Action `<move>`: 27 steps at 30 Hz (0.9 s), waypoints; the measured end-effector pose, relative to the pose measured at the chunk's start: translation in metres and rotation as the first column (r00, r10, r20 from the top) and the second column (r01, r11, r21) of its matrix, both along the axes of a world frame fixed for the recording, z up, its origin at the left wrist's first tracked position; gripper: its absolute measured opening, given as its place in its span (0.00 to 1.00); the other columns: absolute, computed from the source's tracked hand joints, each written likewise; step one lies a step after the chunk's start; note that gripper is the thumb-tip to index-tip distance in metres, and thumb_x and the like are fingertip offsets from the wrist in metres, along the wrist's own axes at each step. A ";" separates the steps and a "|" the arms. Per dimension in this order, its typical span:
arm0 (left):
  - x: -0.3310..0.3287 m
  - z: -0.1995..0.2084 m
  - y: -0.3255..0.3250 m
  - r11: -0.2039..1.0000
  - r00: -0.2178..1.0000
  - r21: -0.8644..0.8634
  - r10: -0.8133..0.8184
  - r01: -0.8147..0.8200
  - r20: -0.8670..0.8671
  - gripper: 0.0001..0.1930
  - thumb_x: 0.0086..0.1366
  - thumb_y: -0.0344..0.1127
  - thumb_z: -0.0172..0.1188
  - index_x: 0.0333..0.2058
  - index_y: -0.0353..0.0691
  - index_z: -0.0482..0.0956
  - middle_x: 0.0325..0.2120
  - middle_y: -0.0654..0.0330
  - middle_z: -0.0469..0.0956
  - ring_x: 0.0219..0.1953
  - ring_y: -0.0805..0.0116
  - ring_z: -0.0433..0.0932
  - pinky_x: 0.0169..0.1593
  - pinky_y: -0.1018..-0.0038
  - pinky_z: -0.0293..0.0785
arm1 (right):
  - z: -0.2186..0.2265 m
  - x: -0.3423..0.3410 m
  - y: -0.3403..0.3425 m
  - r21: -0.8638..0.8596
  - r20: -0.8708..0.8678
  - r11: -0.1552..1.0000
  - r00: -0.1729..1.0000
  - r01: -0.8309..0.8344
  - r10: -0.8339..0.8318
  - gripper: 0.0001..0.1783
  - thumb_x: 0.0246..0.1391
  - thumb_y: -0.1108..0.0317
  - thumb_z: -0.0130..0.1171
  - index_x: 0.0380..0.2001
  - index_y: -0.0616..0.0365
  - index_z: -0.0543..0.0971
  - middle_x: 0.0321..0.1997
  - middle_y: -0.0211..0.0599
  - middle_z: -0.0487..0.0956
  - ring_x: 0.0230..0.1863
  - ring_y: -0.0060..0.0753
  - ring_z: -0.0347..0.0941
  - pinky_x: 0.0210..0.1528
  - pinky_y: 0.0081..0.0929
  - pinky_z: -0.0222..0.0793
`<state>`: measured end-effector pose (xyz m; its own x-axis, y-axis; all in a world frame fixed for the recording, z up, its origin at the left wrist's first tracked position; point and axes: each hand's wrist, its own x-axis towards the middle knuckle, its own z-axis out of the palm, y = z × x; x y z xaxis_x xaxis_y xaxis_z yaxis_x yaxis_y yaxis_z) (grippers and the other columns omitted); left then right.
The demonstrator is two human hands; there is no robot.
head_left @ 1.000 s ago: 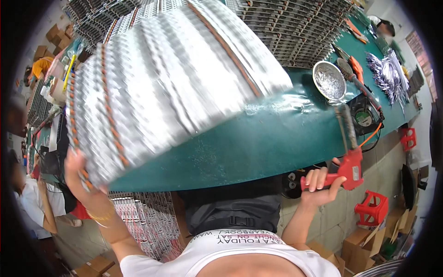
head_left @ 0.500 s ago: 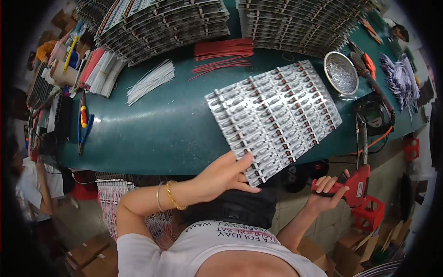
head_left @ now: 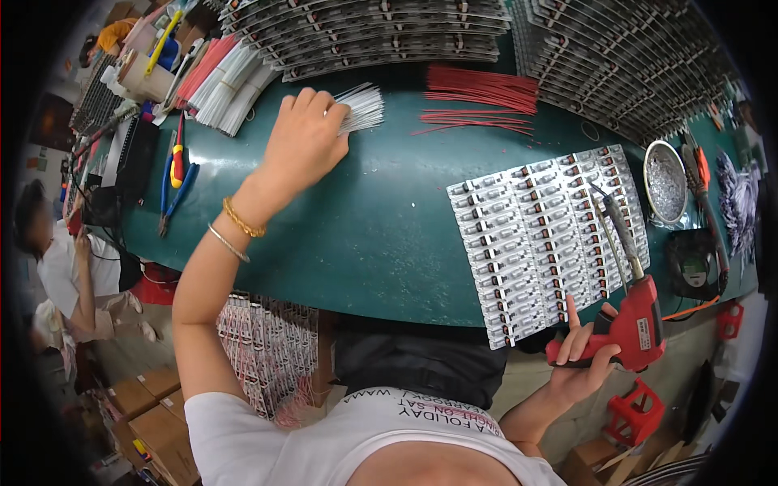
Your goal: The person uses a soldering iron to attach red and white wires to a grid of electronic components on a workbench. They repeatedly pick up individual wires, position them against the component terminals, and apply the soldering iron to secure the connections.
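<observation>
Left hand (head_left: 304,142): is closing fingers on white wire bundle (head_left: 356,108), long axis left-right.
Right hand (head_left: 585,356): is holding red soldering gun (head_left: 632,312), tip pointing away over white panel (head_left: 547,235).

A dark green bench (head_left: 365,235) carries everything. Near its centre-right, around 3 o'clock, lies a white panel of small components (head_left: 539,235) in rows, one corner overhanging the near edge. At 12 o'clock sit a bundle of white wires (head_left: 361,107) and, to its right, a spread of red wires (head_left: 478,91) — behind both, stacks of similar panels (head_left: 389,32) run along the far side. Toward 10 o'clock lie more white and red wire bundles (head_left: 227,85), a red-and-yellow-handled tool (head_left: 177,158) and blue-handled pliers (head_left: 174,194). At 2 to 3 o'clock stands a round metal bowl (head_left: 666,182) — just beside it a small black device (head_left: 691,263)
</observation>
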<state>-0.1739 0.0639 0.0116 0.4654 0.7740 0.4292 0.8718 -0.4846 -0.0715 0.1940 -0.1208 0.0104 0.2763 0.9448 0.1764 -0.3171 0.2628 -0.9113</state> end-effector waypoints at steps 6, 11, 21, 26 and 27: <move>0.002 -0.003 0.020 0.996 0.986 -0.084 -0.045 0.032 -0.158 0.05 0.48 0.29 0.59 0.26 0.39 0.74 0.25 0.59 0.71 0.32 0.61 0.68 0.38 0.67 0.62 | -0.001 0.002 0.013 -0.116 0.040 0.984 0.991 0.134 -0.130 0.32 0.61 0.49 0.43 0.52 0.71 0.58 0.12 0.28 0.60 0.08 0.21 0.56 0.60 0.54 0.56; 0.001 -0.003 0.020 1.000 0.998 -0.023 -0.010 0.009 -0.062 0.04 0.51 0.29 0.59 0.23 0.39 0.73 0.20 0.57 0.71 0.27 0.60 0.70 0.38 0.67 0.64 | 0.001 0.007 0.027 -0.090 0.054 0.986 0.989 0.142 -0.137 0.32 0.61 0.48 0.42 0.51 0.70 0.61 0.12 0.28 0.59 0.08 0.21 0.55 0.58 0.55 0.58; 0.001 0.041 0.002 0.997 0.978 -0.080 -0.002 0.019 0.206 0.02 0.58 0.27 0.54 0.29 0.35 0.74 0.23 0.53 0.72 0.28 0.51 0.72 0.31 0.64 0.66 | 0.014 0.029 0.010 0.024 0.280 0.976 0.936 0.218 -0.216 0.33 0.59 0.49 0.46 0.54 0.70 0.59 0.12 0.28 0.62 0.09 0.21 0.59 0.45 0.43 0.72; 0.019 0.083 -0.012 0.987 0.994 -0.141 -0.070 0.082 0.087 0.03 0.58 0.28 0.52 0.26 0.37 0.71 0.20 0.53 0.71 0.25 0.52 0.72 0.28 0.62 0.65 | 0.054 0.061 0.020 0.290 0.484 0.853 0.703 0.433 -0.521 0.25 0.61 0.58 0.48 0.52 0.69 0.62 0.13 0.26 0.61 0.11 0.18 0.57 0.30 0.30 0.69; 0.025 0.088 -0.014 0.985 0.997 -0.156 -0.068 0.074 0.040 0.03 0.57 0.28 0.52 0.25 0.36 0.71 0.20 0.53 0.71 0.25 0.52 0.73 0.28 0.62 0.66 | 0.053 0.069 0.025 0.306 0.470 0.826 0.679 0.474 -0.564 0.22 0.60 0.60 0.49 0.48 0.69 0.66 0.12 0.26 0.61 0.11 0.18 0.57 0.25 0.26 0.67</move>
